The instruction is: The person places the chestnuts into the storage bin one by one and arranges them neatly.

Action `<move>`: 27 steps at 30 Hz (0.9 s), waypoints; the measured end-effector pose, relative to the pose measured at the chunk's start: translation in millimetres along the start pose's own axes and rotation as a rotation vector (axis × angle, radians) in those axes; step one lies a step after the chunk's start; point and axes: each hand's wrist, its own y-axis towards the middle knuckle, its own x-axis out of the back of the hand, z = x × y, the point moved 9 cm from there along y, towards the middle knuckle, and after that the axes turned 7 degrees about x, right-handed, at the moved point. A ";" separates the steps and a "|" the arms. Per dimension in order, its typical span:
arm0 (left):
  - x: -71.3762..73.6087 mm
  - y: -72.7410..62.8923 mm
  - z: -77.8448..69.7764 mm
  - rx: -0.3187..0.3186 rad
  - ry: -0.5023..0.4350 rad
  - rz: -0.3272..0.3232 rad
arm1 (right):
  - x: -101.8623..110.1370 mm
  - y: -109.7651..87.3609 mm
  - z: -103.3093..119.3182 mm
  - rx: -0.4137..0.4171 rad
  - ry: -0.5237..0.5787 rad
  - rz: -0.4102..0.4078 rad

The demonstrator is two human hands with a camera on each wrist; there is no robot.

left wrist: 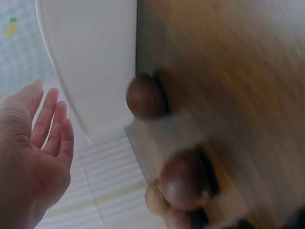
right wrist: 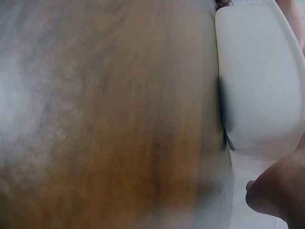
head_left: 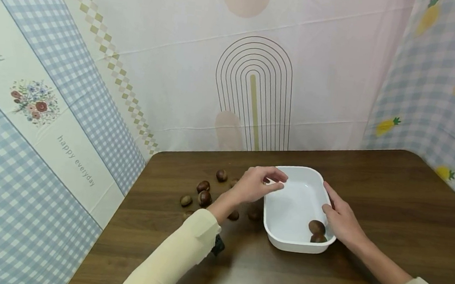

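Observation:
A white rectangular dish (head_left: 295,247) sits on the wooden table, with two brown chestnuts (head_left: 316,227) lying in its near right corner. My right hand (head_left: 343,221) grips the dish's right side, thumb at the rim; the right wrist view shows that hand (right wrist: 281,191) by the dish's wall (right wrist: 262,76). Over the opposite rim reaches my left hand (head_left: 253,185), fingers loosely bent and thumb apart. Nothing lies in that hand (left wrist: 38,157) in the left wrist view. Several loose chestnuts (head_left: 204,198) are scattered under and left of the left forearm, one chestnut (left wrist: 147,97) close beside the dish.
The brown table (head_left: 405,193) extends to both sides of the dish. Behind its far edge hangs a pale patterned cloth (head_left: 332,93), with a blue checked cloth (head_left: 101,115) along the left and another checked cloth (head_left: 435,108) at the right.

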 end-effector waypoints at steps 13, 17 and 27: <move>39.4 -11.0 47.0 0.114 0.014 -0.144 | -0.3 -0.4 -0.2 -0.001 -0.002 0.005; 45.6 -14.7 59.8 0.146 0.034 -0.165 | -0.5 0.4 -0.9 -0.001 -0.002 0.004; 51.4 -23.3 84.4 0.226 0.149 -0.191 | -0.4 0.3 -0.2 0.001 0.003 0.000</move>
